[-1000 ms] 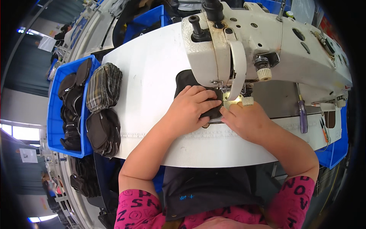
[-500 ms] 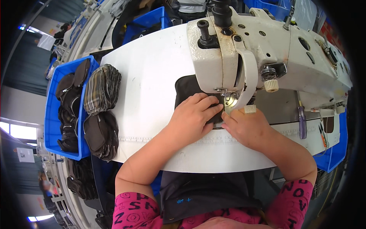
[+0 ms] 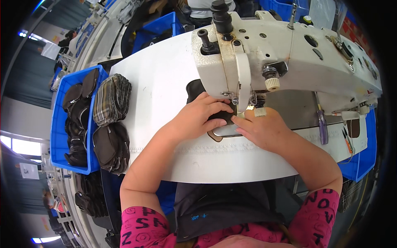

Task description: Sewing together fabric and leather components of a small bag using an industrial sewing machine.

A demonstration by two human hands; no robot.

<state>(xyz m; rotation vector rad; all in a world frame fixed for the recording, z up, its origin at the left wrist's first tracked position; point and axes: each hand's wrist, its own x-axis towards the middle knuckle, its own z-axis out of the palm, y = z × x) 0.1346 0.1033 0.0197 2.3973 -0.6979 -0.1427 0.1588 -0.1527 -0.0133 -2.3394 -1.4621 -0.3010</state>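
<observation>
White table (image 3: 165, 78) held a big sewing machine (image 3: 289, 53), and a blue bin (image 3: 58, 136) of dark and checked cloth pieces sat at nine o'clock. Your left hand (image 3: 202, 115) lay flat, pressing the dark fabric piece (image 3: 194, 89) under the needle. Your right hand (image 3: 264, 130) rested open at three o'clock of it, fingertips touching the cloth.

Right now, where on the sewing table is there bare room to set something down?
Bare top lies between the fabric stacks and the machine, plus the front edge strip. Under the needle it is crowded: left hand, right hand, dark piece.
</observation>
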